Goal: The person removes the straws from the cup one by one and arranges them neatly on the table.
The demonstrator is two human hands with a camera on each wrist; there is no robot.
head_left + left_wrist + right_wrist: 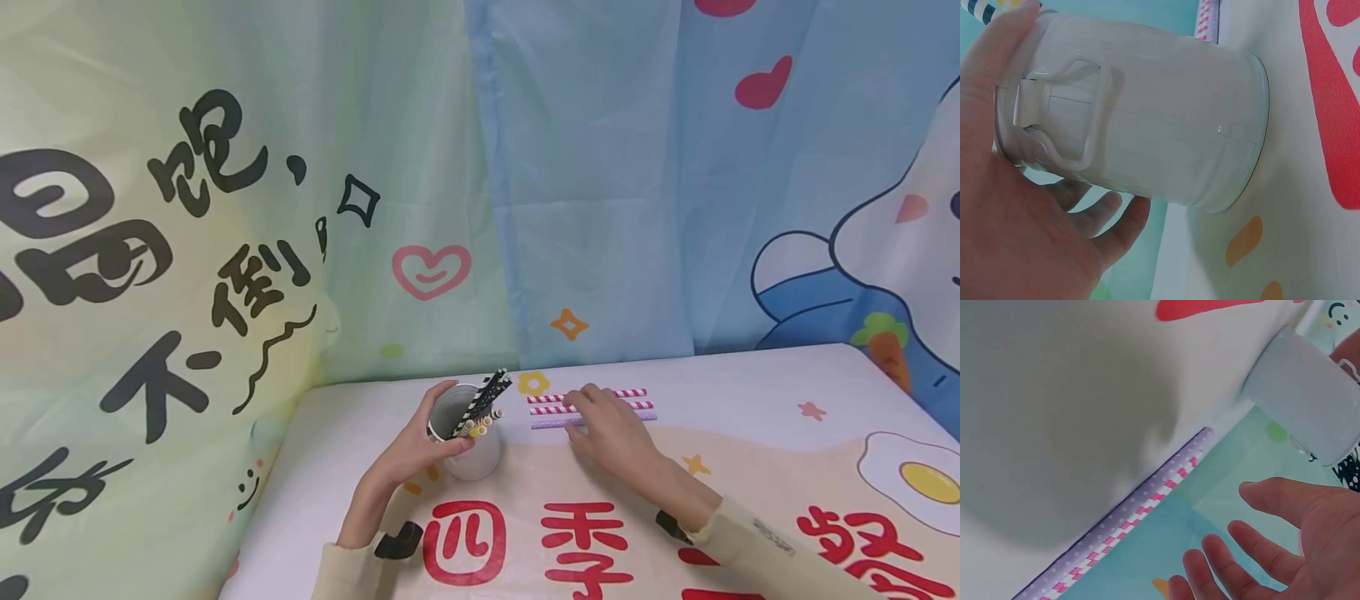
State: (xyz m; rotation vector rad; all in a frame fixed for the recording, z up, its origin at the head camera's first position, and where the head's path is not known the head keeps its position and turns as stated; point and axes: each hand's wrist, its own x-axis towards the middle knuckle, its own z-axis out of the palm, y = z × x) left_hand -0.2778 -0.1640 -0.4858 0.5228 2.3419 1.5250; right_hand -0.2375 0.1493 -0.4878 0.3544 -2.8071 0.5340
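Note:
My left hand (408, 450) grips a small white metal pail (474, 462) near its rim, thumb on the near side and fingers round the far side. In the left wrist view the pail's side bears a looped white handle (1074, 115). Black patterned paper straws (487, 396) and yellowish ones (478, 427) lean inside it. My right hand (611, 429) is over two pink-and-white striped straws (633, 392) and a purple dotted straw (551, 423), lying side by side. The right wrist view shows its fingers (1263, 547) apart and loosely bent, with nothing held.
A printed cloth (510, 575) with red characters, a fried egg and stars covers the table. Behind it hangs a curtain (420, 167) with hearts, black writing and a white cartoon animal at the right.

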